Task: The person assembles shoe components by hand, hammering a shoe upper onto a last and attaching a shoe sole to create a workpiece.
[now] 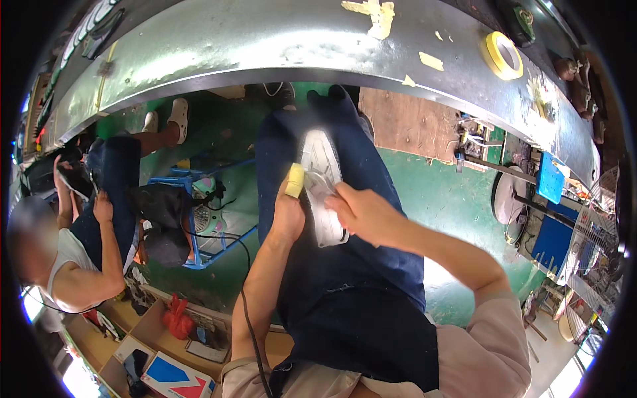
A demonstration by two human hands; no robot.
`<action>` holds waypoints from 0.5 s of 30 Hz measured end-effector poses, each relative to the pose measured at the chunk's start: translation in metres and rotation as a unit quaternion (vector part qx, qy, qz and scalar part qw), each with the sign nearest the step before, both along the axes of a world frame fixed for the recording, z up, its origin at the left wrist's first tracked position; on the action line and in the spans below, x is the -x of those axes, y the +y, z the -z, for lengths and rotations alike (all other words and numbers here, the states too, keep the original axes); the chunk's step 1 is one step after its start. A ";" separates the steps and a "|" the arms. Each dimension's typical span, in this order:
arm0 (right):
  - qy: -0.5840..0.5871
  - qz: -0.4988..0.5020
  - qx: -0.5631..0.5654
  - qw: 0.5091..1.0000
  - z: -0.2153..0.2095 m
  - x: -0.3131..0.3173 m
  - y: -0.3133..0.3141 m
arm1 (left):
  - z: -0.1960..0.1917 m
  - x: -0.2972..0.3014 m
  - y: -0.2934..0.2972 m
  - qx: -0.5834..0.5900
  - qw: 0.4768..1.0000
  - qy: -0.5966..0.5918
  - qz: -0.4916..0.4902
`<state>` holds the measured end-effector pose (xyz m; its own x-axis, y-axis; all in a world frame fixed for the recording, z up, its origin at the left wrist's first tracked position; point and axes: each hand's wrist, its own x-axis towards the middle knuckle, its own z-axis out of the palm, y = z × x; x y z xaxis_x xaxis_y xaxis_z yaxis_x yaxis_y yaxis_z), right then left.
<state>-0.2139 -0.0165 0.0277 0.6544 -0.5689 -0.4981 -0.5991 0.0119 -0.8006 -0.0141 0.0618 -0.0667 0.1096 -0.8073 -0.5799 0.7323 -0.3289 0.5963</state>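
Observation:
A white shoe with a pale, ridged surface and a dark edge stands lengthwise over my lap, its narrower end away from me. At its left side my left hand grips it, with yellow tape wrapped round one digit. From the right, my right hand is closed with its fingertips pressed on the shoe's middle. A greyish, blurred patch lies between the two hands; I cannot make out what it is. Dark blue cloth covers my lap under the shoe.
A metal workbench crosses ahead, with a yellow tape roll and torn tape on it. At left, a co-worker sits holding a dark item, near a blue-framed stool. A cable hangs past my left arm. Boxes stand behind left.

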 end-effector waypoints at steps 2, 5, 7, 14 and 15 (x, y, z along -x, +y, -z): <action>-0.066 0.100 -0.094 0.988 0.012 0.000 0.019 | -0.011 0.011 -0.014 -0.004 1.000 -0.029 0.003; -0.068 0.127 -0.180 0.973 -0.013 0.005 0.013 | -0.004 0.016 -0.006 0.031 0.962 -0.273 0.001; -0.029 0.123 -0.169 0.977 -0.030 0.018 -0.003 | -0.008 0.012 -0.012 0.079 0.938 -0.326 0.087; 0.000 -0.150 0.334 0.931 -0.008 -0.008 -0.043 | -0.028 0.016 -0.004 0.067 0.926 -0.336 0.161; 0.037 -0.138 0.297 0.944 -0.010 -0.010 -0.042 | -0.023 0.012 -0.001 0.073 0.943 -0.294 0.141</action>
<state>-0.2037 -0.0585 0.0374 0.7949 -0.5744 -0.1954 -0.5678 -0.5907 -0.5733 -0.0258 0.0604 -0.0436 0.1467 -0.9190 -0.3661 0.1581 -0.3435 0.9257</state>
